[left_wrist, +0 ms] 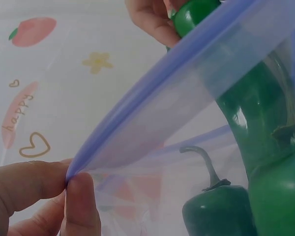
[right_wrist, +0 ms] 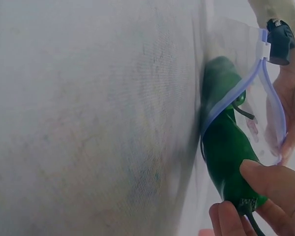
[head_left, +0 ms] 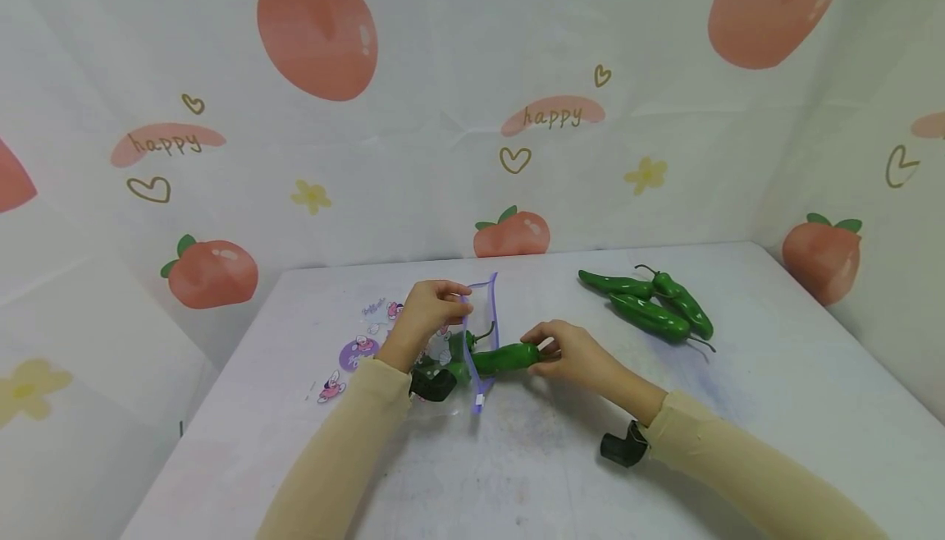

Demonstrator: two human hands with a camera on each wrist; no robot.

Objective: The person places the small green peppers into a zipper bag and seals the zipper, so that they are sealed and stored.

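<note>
A clear zip bag (head_left: 493,302) with a purple zip edge and printed cartoon figures lies on the table, its mouth facing right. My left hand (head_left: 426,317) pinches the upper edge of that mouth between thumb and fingers, as the left wrist view shows closely. In my right hand (head_left: 572,353) is a green pepper (head_left: 505,358), gripped near its stem end. Its far end reaches through the opening into the bag. Other green peppers (left_wrist: 219,211) are inside the bag, seen partly through the plastic; one stem pokes toward the mouth.
Three green peppers (head_left: 650,314) lie together at the back right of the table (head_left: 775,409). Behind stands a white cloth backdrop (head_left: 435,154) printed with fruit and hearts. Each wrist wears a black camera (head_left: 624,445).
</note>
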